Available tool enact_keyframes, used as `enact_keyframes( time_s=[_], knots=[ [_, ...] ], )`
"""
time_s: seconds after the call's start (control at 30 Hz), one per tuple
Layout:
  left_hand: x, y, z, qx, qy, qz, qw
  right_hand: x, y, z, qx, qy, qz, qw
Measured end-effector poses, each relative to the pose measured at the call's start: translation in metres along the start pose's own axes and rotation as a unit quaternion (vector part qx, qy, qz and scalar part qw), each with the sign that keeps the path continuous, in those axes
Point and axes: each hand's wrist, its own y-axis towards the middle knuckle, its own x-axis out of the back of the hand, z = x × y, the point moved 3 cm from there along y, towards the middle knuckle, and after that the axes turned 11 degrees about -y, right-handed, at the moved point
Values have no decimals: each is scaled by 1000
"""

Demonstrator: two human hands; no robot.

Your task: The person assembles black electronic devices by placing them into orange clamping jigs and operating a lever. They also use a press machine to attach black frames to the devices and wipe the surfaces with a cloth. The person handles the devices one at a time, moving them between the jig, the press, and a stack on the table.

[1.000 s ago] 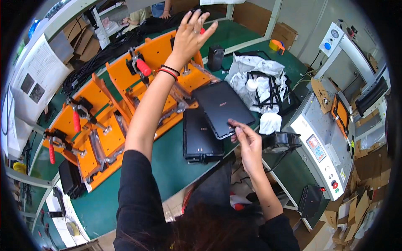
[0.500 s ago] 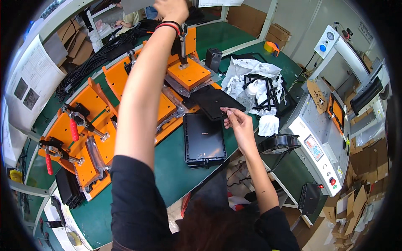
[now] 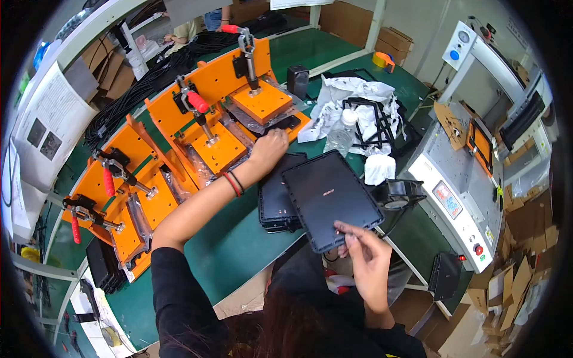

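My right hand (image 3: 365,262) pinches the lower edge of a black rectangular cover panel (image 3: 328,200) and tilts its flat face up. Beneath and left of it, more black panels (image 3: 276,206) lie stacked at the table's front edge. My left hand (image 3: 271,148), fingers curled and partly hidden, rests at the near end of the rightmost orange clamping fixture (image 3: 301,124). Just beyond its knuckles a small black part (image 3: 285,123) shows on the fixture's base. Above, a toggle clamp with a red handle (image 3: 230,28) stands over an orange block (image 3: 261,101).
Further orange fixtures with red-handled clamps (image 3: 108,181) line the left. Right of the panels are a clear bottle (image 3: 341,134), black frames on white cloth (image 3: 325,107), a small fan (image 3: 401,194) and a machine with buttons (image 3: 450,203). Black cables (image 3: 113,119) run behind.
My left hand has come down from the rightmost clamp's handle to the fixture's near end. My right hand has drawn the black panel nearer and turned it up, off the fixture's edge.
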Motion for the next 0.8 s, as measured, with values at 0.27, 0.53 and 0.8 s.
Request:
enact_keyframes(
  time_s=[0.27,0.53,0.8],
  knots=[
    [-22,38,15,90,31,142,985,21,-35,-12,-13,13,8,1000],
    [0,36,3,87,42,186,978,34,-41,-24,-12,50,-7,999],
    [9,20,-59,20,-236,111,965,57,-44,-34,-19,33,-57,998]
  ],
)
